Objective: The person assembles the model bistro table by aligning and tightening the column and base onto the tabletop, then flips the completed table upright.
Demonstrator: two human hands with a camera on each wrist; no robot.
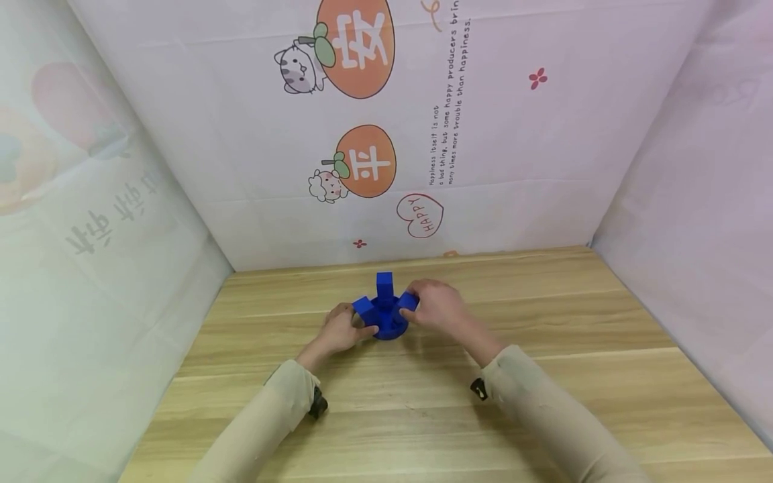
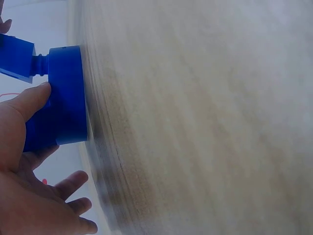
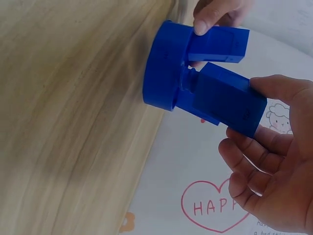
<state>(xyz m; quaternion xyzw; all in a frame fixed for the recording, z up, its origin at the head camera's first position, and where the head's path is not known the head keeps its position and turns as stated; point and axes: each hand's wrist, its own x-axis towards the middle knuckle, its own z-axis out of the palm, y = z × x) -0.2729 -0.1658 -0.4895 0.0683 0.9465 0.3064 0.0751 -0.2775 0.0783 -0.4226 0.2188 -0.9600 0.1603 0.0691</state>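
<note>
A round blue base [image 1: 389,330] sits on the table, with blue rectangular blocks rising from it. One block [image 1: 384,285] stands upright at the back; another block [image 1: 364,307] leans outward on the left. My left hand [image 1: 339,331] grips the base, its thumb on the rim and the index finger on the far side, the other fingers spread. On the right, my right hand [image 1: 437,305] pinches a tilted blue block [image 3: 230,100] between thumb and fingers. A narrow ridged neck [image 3: 188,80] on this block meets the base; its inner end is hidden.
The wooden table [image 1: 392,416] ends at a printed white cloth backdrop [image 1: 513,168] close behind the blue piece. White cloth walls also stand at left and right. Black wrist devices [image 1: 317,404] hang below both sleeves.
</note>
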